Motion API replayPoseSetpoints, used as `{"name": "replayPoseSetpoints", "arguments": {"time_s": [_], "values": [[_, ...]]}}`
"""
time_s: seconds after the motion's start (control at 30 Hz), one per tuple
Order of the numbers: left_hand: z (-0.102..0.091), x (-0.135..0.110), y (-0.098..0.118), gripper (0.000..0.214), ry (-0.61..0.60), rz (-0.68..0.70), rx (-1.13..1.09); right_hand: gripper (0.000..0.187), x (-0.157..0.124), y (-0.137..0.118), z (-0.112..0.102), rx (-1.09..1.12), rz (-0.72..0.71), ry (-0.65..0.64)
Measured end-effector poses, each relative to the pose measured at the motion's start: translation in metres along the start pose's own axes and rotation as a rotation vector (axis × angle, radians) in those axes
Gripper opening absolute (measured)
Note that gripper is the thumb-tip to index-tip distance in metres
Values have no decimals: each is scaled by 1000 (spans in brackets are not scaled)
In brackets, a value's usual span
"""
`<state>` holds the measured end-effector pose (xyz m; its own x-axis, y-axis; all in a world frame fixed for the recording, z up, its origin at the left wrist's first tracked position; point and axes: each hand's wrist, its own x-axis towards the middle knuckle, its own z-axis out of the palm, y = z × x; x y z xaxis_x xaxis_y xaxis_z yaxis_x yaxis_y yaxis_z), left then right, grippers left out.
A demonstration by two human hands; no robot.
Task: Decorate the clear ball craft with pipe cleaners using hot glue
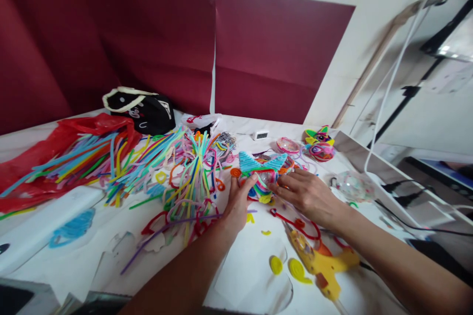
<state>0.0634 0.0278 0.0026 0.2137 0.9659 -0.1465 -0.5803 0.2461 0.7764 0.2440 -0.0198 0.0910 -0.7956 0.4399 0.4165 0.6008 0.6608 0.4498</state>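
A round craft figure point(260, 163) wound from coloured pipe cleaners, with a light blue two-pointed piece on top, sits between my hands at the middle of the table. My left hand point(237, 203) grips its near left side, thumb on the front. From the right, my right hand point(305, 193) has bent fingers pressed against the figure's side; whether they pinch a smaller piece is hidden. An orange coil point(235, 172) shows at the figure's left edge. Below my right hand lie a red pipe cleaner point(295, 221) and a yellow glue gun point(325, 268).
Pipe cleaners point(199, 172) are heaped at the left, some in a red plastic bag point(48, 145). Yellow coils point(276, 265) lie in front. Another colourful figure point(320, 150) and a clear plastic piece point(354, 186) are at the right. A black bag point(155, 115) stands behind.
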Motion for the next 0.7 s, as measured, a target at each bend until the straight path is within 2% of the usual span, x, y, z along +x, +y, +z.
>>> {"name": "replayPoseSetpoints", "arguments": {"time_s": [0.57,0.7], "values": [[-1,3,-1,50,18,-17,27,28,0,1,2,26,-5,-15],[-3,5,-3,55,-6,16,-19,27,-1,1,3,38,-2,-25]]}}
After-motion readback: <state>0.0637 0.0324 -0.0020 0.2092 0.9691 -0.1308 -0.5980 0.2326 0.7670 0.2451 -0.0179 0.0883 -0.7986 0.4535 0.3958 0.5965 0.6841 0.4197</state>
